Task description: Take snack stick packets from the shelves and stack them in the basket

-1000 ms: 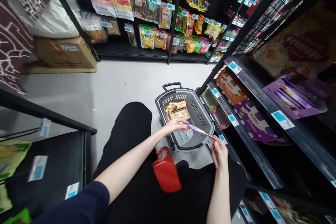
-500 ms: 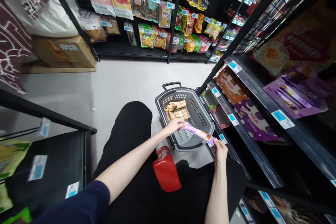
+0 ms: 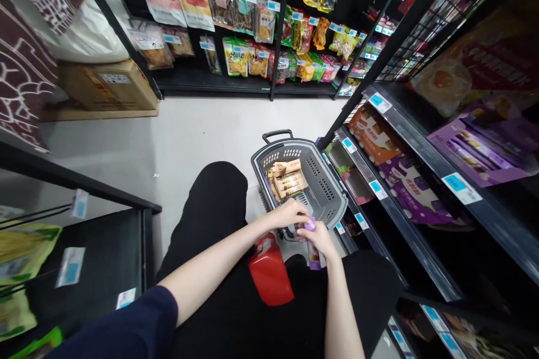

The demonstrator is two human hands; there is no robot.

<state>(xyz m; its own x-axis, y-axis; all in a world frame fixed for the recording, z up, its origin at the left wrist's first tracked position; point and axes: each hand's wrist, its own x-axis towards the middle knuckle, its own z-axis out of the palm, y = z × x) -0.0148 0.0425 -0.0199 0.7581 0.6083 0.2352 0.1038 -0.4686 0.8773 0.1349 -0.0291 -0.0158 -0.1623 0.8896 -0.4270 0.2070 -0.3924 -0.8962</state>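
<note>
Head view shows the purple packet [image 3: 314, 259], earlier stretched between spread hands, now clasped in the right hand [image 3: 320, 237], the left hand [image 3: 292, 213] seemingly pinching its top beside that grip, so both work one end, the basket [image 3: 315, 184] just beyond.

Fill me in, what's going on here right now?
A person's right hand holds a slim purple packet, its lower end sticking out below the hand. The left hand has its fingertips at the packet's upper end; whether it grips too is hard to tell. Both hands are at the near end of a grey basket, where tan packets lie. To the right, similar purple packets stand in an open box on a shelf.
</note>
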